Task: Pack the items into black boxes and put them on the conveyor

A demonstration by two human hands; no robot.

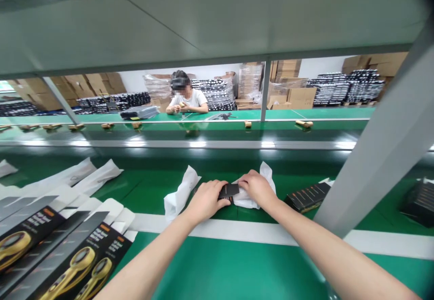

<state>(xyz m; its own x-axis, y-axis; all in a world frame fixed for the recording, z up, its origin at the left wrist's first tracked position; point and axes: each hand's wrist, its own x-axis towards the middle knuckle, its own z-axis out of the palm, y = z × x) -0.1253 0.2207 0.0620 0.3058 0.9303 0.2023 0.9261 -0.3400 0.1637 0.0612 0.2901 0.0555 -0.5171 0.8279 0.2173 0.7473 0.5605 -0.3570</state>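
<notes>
My left hand is closed around a small black carton, thumb at the near side and fingers over the top. The rest of that carton is hidden under the palm. At its right end, my right hand pinches a white pouch, whose upper end sticks up behind the fingers. I cannot tell whether part of the pouch is inside the carton. Just left of my left hand lies another white pouch. All of this is on the green conveyor belt.
Flattened black cartons with gold fan pictures are stacked at lower left, near more white pouches. Closed black cartons lie to the right, beside a slanted grey post. Across the line, a person sits behind gold items.
</notes>
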